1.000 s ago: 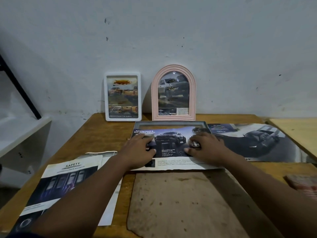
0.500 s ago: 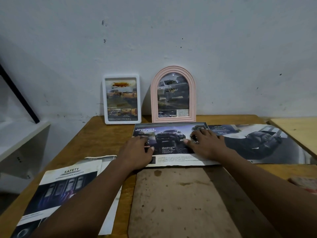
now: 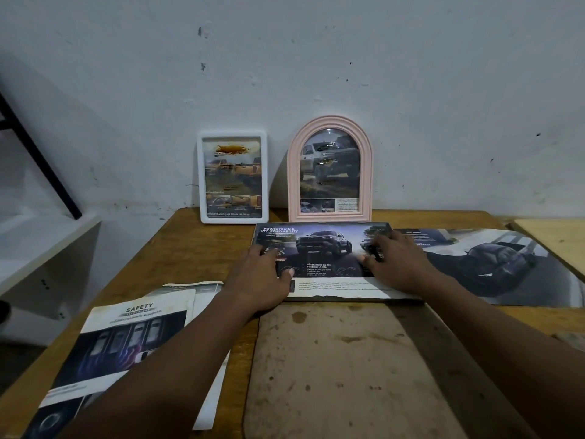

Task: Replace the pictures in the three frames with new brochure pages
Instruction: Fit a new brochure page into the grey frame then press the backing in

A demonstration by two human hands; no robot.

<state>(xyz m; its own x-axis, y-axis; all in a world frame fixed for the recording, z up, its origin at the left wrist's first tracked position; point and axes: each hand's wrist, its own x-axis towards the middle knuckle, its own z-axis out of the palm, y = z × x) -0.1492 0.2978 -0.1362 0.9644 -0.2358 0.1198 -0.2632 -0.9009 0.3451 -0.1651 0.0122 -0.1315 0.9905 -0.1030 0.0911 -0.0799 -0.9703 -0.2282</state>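
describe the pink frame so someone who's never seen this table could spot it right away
Go to the far edge of the wooden table, where two frames stand against the white wall. The pink frame is the right-hand one, beside the white frame. It alone has an arched top, and its picture shows a pickup truck.

So the white rectangular frame [image 3: 232, 135] and pink arched frame [image 3: 294, 185] stand upright at the back of the counter [image 3: 196, 248] with truck pages inside, while the third frame [image 3: 326, 223] lies flat just in front, a ragged-edged POWERTRAIN page [image 3: 323, 248] spread over it.
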